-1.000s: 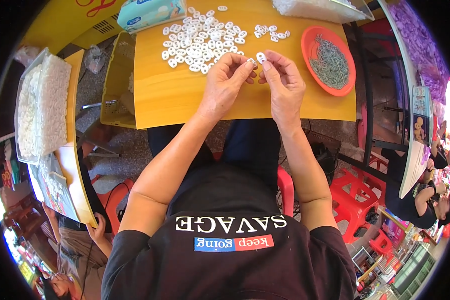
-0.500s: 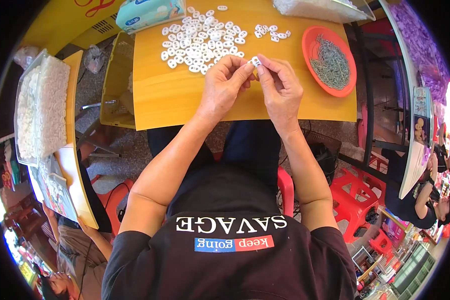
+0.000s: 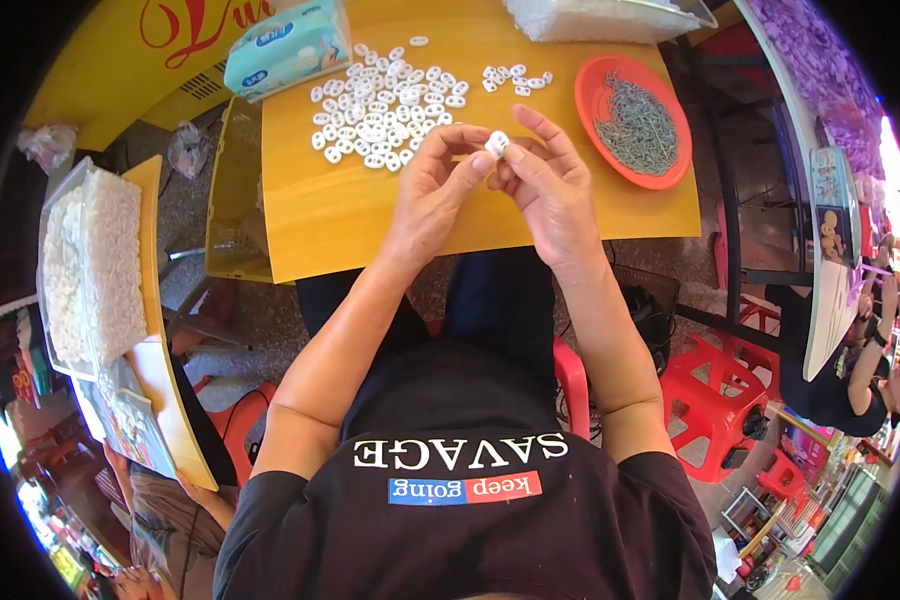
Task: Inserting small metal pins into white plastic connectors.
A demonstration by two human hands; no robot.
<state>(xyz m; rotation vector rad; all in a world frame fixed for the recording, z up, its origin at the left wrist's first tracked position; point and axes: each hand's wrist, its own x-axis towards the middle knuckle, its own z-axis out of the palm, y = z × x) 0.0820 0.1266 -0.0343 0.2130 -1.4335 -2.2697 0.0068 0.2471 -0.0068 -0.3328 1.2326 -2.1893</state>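
Hard to see: the underside of the white piece (image 3: 496, 144) is covered by fingertips, so its exact shape can't be told. Palms of both hands face away from cam, only backs & knuckles show. Tray (image 3: 610, 15) at top edge is cut off by the frame; its contents read only as a pale mass. Grey bits on the orange plate (image 3: 598, 85) too small to tell apart. Tissue pack (image 3: 288, 45) is partly cropped at top.

Piece is up off the yellow table (image 3: 370, 220), held between both hands above its middle. Left hand (image 3: 438, 195): thumb & forefinger closed on the piece's left side, other fingers curled in. Right hand (image 3: 550, 190): thumb & forefinger pinch its right side, forefinger arching over the top, remaining fingers loosely bent. Fingertips of the 2 hands nearly touch around it.

Pile (image 3: 385, 105) of like white pieces lies on table just beyond left hand, not touching it; small group (image 3: 515, 80) sits beyond right hand. Plate is right of right hand, apart. Left, off the table, a bin (image 3: 90, 270) of white stuff.
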